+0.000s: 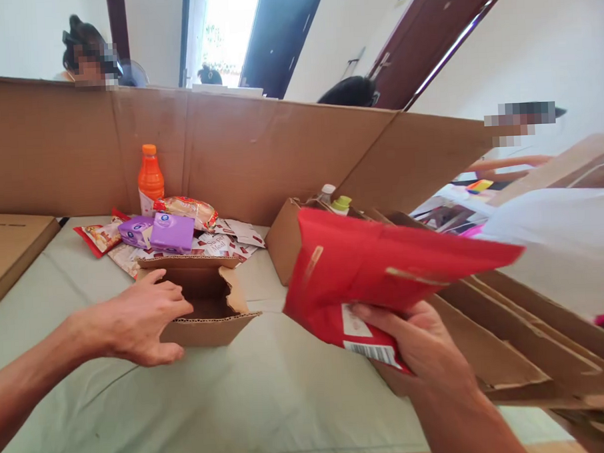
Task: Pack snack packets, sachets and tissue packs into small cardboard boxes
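Note:
My right hand (422,341) grips a red packet (364,270) with a white label and a barcode, holding it up over the right side of the table. Fingers apart, my left hand (146,317) is at the left side of a small open cardboard box (206,332); whether it touches the box I cannot tell. Dark inner walls show through the box's open top. Behind it lie two purple packs (172,232), a red-and-white snack packet (102,236) and a clear-wrapped packet (188,211). An orange bottle (150,176) stands upright at the back.
A tall cardboard panel (259,155) runs along the table's back. Large cardboard boxes (512,337) stand at the right, bottle tops (341,203) showing in one. Another carton (12,246) is at the left edge. Several people are beyond the panel.

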`<state>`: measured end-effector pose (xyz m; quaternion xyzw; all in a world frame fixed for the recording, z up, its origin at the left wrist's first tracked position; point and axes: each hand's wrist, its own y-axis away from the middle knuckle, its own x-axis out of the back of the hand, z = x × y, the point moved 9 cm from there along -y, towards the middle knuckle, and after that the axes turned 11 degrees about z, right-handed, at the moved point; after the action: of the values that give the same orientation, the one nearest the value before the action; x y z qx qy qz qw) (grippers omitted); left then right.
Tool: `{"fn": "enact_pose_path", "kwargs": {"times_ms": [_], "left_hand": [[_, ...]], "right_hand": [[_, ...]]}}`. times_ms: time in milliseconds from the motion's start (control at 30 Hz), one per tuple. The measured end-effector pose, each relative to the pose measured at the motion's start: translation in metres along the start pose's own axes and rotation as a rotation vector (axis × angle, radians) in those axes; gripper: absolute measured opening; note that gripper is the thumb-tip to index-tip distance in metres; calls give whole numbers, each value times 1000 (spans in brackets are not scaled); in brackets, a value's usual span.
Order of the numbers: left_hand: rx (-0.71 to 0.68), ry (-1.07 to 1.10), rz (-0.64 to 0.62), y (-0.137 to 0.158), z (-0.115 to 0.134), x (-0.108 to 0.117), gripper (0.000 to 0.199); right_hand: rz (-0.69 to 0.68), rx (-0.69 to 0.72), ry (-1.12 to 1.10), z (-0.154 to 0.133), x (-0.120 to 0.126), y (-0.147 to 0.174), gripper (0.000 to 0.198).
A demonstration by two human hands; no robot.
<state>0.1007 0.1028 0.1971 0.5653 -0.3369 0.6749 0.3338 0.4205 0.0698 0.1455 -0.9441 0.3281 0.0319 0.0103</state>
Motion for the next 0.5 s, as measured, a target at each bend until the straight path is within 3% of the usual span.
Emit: {"fn": "enact_pose_path", "kwargs": {"times_ms": [100,200,267,367,500], "left_hand": [[38,-172,-155,-7,-5,-19,16],[58,-277,-96,0,-6,-20,12],[87,-330,-31,12,-10,-17,11],[103,-402,65,30,-16,-12,6],[64,-421,259,45,-17,-2,10]], "right_hand": [[-213,141,-102,-45,-75,20,29],[-541,272,-105,-65,-158,37,23],[-769,352,-24,-65,-200,48,22],[-1000,468,222,-60,-226,57,19],[-1088,616,736,-64,-224,60,13]]}}
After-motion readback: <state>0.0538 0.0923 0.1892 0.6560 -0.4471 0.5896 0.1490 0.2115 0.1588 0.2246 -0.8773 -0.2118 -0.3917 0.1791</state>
